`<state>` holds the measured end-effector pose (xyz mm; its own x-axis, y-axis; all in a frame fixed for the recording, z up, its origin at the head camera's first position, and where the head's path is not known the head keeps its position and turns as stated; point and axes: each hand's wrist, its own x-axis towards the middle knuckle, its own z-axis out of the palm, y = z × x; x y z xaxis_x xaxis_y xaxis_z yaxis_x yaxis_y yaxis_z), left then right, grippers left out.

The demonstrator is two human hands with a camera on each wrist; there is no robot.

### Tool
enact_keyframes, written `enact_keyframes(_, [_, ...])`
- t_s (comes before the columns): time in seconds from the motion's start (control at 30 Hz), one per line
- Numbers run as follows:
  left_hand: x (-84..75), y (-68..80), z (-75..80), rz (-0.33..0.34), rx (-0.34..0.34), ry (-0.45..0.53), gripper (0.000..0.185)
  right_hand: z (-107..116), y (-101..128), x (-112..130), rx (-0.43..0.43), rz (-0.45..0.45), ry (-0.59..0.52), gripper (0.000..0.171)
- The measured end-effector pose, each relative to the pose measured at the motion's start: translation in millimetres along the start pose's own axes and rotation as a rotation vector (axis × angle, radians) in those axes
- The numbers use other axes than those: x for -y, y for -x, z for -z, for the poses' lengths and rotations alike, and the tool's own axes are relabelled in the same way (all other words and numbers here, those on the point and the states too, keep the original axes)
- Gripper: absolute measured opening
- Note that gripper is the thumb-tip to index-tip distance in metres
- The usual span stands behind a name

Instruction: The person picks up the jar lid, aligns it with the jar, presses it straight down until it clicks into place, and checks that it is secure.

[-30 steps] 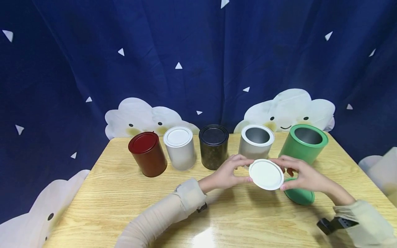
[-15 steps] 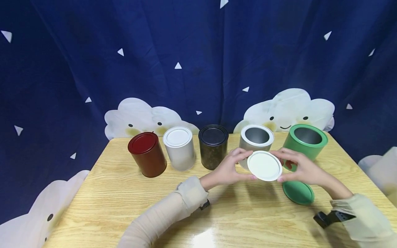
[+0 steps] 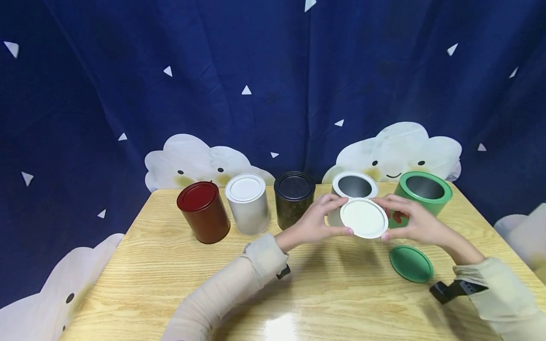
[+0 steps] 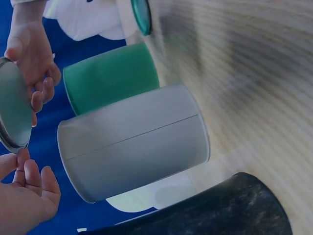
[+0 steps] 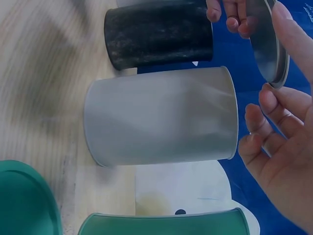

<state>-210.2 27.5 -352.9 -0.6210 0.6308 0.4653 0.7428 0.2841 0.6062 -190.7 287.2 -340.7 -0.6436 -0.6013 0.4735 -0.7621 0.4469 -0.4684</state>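
A round white lid (image 3: 364, 218) is held up by both hands in front of an uncovered white can (image 3: 336, 217). My left hand (image 3: 314, 221) pinches its left edge between thumb and fingertips. At the opposite edge my right hand (image 3: 414, 221) pinches it the same way. In the head view the lid overlaps the can's front, just under the rim. Both wrist views show the lid's grey metal underside (image 4: 13, 105) facing the can's top end. Behind my right hand stands an uncovered green can (image 3: 435, 205), partly hidden by the fingers.
A green lid (image 3: 411, 264) lies on the wooden table (image 3: 170, 284) in front of the green can. To the left stand a dark red can (image 3: 206, 218), a lidded white can (image 3: 249, 210) and a black can (image 3: 294, 206). A blue curtain (image 3: 273, 71) hangs behind.
Both hands have carried the white lid up and slightly away from me, closer to the uncovered white can. The cans and the green lid have stayed in place.
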Motion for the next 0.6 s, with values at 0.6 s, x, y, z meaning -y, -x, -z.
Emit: enact_keyframes(0.6, [-4.3,-20.4,16.6,-0.019,-0.013,-0.043,0.07,18,-17,-1,-0.004,-0.011,0.05,0.074])
